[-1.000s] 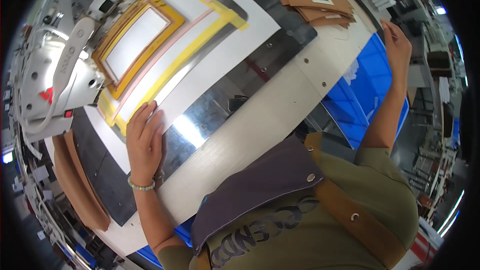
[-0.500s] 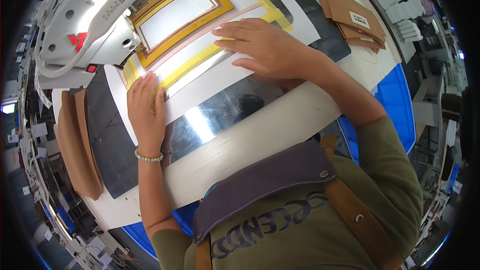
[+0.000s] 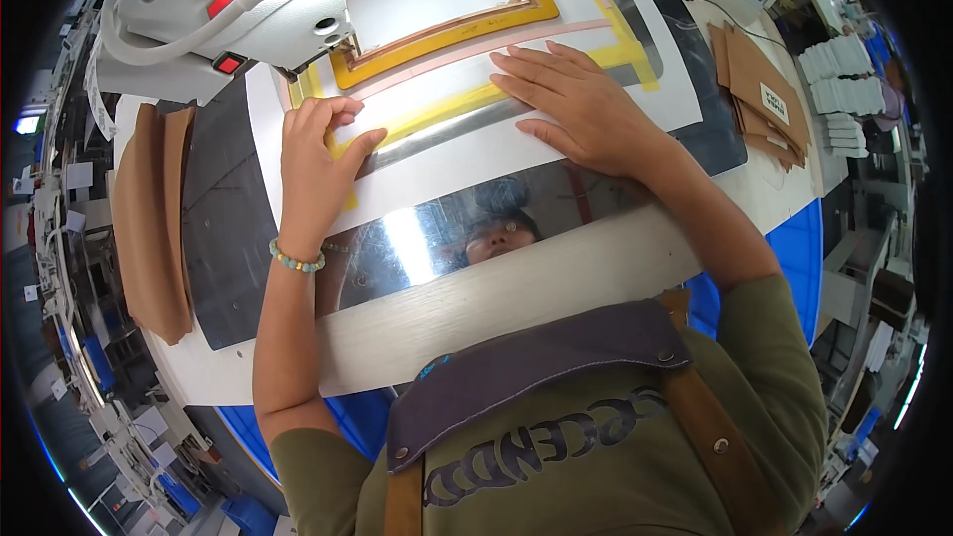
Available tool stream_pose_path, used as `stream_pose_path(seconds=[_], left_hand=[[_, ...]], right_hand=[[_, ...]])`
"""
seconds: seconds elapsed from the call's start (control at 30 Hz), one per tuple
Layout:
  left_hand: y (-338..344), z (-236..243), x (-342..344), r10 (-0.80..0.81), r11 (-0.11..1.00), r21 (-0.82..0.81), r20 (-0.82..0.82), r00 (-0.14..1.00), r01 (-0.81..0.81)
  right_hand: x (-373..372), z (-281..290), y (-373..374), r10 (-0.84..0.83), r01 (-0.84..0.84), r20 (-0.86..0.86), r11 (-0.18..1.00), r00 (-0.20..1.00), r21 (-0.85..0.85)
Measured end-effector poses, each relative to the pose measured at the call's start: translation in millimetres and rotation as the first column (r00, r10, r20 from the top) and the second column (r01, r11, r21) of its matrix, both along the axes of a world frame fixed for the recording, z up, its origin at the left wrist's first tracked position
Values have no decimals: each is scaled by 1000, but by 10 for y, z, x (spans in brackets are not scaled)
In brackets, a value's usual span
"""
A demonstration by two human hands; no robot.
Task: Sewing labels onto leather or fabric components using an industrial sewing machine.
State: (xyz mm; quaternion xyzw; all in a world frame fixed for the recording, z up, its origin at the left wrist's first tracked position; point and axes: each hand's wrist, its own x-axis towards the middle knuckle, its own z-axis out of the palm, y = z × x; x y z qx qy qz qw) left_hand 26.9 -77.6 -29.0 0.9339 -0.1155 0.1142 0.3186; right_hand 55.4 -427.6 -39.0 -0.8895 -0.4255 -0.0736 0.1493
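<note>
My left hand [image 3: 320,164] is at the near left corner of a flat template sheet [image 3: 437,123] edged with yellow and pink tape. Its fingers curl at the taped edge, with the thumb spread apart from them. My right hand [image 3: 586,111] lies flat, fingers stretched, across the template's near right part. A yellow-brown rectangular frame [image 3: 552,2] rests farther back on the template, around a white area. Beneath the template is a large white sheet [image 3: 397,201], on a shiny metal plate [image 3: 397,253].
A white sewing machine head [image 3: 189,35] with a red switch [image 3: 228,63] stands at the far left. Folded brown pieces [image 3: 149,228] lie left of the plate, more brown pieces [image 3: 759,89] on the right. A blue bin [image 3: 794,258] sits below the table edge.
My left thumb has spread away from the fingers, which are now more bent. My right hand stays flat on the template. The whole view has shifted, so the table appears higher and farther right.
</note>
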Motion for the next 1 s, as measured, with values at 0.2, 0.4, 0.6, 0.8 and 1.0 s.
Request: stream_pose_path(seconds=[0.2, 0.4, 0.6, 0.8, 1.0], left_hand=[[-43, -75, 47, -7, 1000, 4, -25, 1000, 7], [-65, -136, 9, 31, 999, -31, -5, 1000, -31], [-28, -40, -27, -25, 981, -192, -44, 999, 16], [-21, -28, -5, 9, 999, -46, -41, 999, -11], [-50, -70, 27, 18, 1000, -25, -43, 999, -19]], right_hand=[[158, 143, 41, 11, -11, 56, 1000, 998, 6], [380, 338, 565, 130, -118, -53, 976, 990, 182], [436, 166, 970, 182, -160, -105, 969, 978, 191], [394, 44, 974, 144, -129, -49, 965, 988, 229], [413, 44, 1010, 109, -81, -127, 975, 986, 207]])
